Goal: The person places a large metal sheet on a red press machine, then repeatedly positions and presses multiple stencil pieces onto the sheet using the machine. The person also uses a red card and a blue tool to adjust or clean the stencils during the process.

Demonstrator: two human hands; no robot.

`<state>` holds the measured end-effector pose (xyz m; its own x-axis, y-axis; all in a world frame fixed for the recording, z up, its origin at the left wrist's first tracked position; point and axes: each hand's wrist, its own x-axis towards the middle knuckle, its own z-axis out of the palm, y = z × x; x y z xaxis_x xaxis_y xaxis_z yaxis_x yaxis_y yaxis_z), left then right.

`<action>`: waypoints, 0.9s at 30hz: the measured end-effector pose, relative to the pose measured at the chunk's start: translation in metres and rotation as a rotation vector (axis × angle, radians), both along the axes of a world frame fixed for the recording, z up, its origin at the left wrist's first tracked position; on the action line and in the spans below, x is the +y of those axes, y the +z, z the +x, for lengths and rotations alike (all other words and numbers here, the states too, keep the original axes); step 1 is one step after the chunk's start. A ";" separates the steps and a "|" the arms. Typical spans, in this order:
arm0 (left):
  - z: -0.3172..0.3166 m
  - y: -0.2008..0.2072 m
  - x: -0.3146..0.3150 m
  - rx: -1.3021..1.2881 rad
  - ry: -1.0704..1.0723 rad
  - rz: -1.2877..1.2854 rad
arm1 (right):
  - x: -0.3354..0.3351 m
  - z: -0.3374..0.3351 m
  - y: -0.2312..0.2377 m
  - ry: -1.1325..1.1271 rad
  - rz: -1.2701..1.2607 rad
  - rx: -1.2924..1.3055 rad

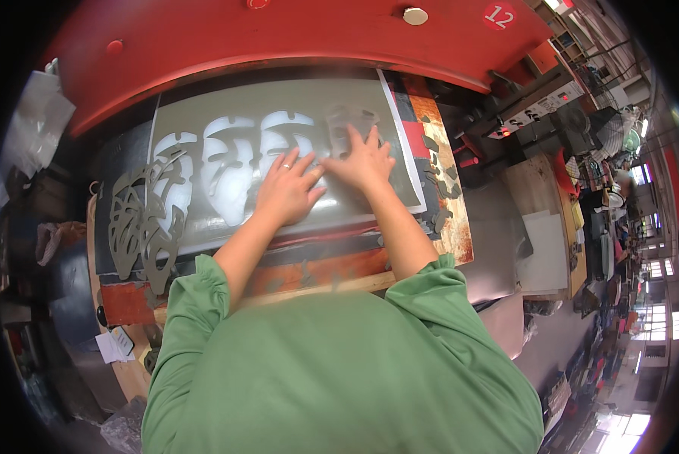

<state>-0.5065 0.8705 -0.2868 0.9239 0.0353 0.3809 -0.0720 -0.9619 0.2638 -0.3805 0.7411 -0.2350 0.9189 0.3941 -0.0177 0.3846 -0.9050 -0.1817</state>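
Observation:
A grey-green sheet (332, 92) lies over a white backing on the work table. Curved shapes like shoe-upper parts (230, 170) are cut out of it, and the bright backing shows through. My left hand (288, 191) rests flat with spread fingers over the lower part of the third cutout. Fingers apart, my right hand (364, 162) touches the sheet's right part, over a blurred cut outline (348, 119) still filled with grey material. Neither hand visibly holds anything. Loose grey-green cut pieces (131, 253) with openings in them lie overlapping at the sheet's left edge.
A red machine beam (294, 38) spans the far side above the table. Small grey scraps (444, 181) litter the wooden strip on the right. Farther right stand a control panel (540, 110) and a side table with white sheets (544, 246). Papers (115, 346) lie at lower left.

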 end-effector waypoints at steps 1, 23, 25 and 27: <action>0.000 0.001 -0.001 0.044 0.008 -0.008 | 0.001 -0.001 0.001 0.001 0.004 0.004; 0.008 0.005 -0.001 0.103 0.033 0.051 | -0.076 0.108 -0.004 -0.086 1.422 0.919; 0.009 0.005 -0.001 0.108 0.037 0.066 | -0.090 0.116 0.001 -0.081 1.472 1.063; 0.010 0.004 -0.002 0.107 0.034 0.073 | -0.099 0.119 0.007 0.008 1.584 1.221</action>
<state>-0.4966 0.8685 -0.2825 0.9581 0.0434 0.2833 -0.0140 -0.9802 0.1976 -0.2614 0.6422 -0.2284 0.6925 0.6892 -0.2133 -0.5362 0.2939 -0.7913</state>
